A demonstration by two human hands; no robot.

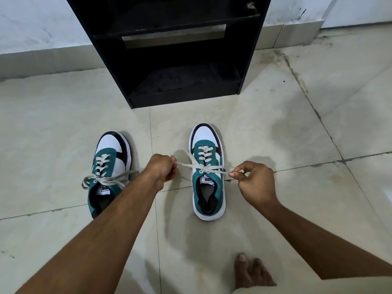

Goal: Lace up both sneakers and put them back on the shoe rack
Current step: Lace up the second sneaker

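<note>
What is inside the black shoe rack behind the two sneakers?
The shoe rack shows dark shelves with no shoes on the visible ones; both sneakers sit on the floor before it. A pale strip shows through a gap at the back. Shelves higher up are out of frame, so their contents cannot be seen.

A pale tiled floor with dark grout lines and grimy stains toward the upper right fills most of the frame, meeting a white wall with a grey skirting along the top, in soft, even light casting faint shadows.
</note>
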